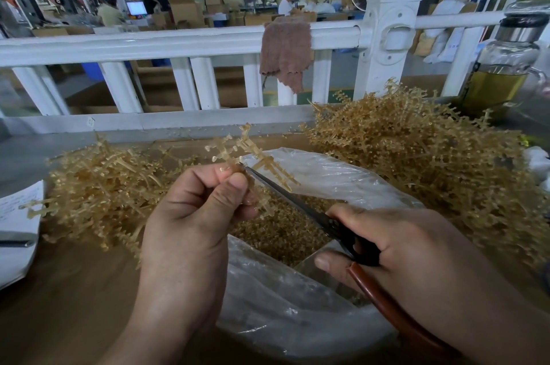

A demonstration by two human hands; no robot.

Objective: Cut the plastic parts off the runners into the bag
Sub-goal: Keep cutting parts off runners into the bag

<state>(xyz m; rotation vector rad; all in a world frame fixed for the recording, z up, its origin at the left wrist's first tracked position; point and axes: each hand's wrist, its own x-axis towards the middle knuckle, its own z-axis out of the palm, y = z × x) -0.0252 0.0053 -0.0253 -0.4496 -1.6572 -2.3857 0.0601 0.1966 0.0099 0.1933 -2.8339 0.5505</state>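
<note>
The left hand [190,215] pinches a tan plastic runner [262,156] between thumb and forefinger, holding it over the open clear plastic bag [327,177]; the right hand [401,248] grips the handles of black scissors [285,194], whose blades point to ten o'clock and meet the runner at the left fingertips; small cut parts [282,233] lie inside the bag; a large heap of runners [416,150] sits at two o'clock from the bag, a lower heap [104,183] at nine o'clock; a brown cloth [285,49] hangs over the white railing [134,46] at twelve.
</note>
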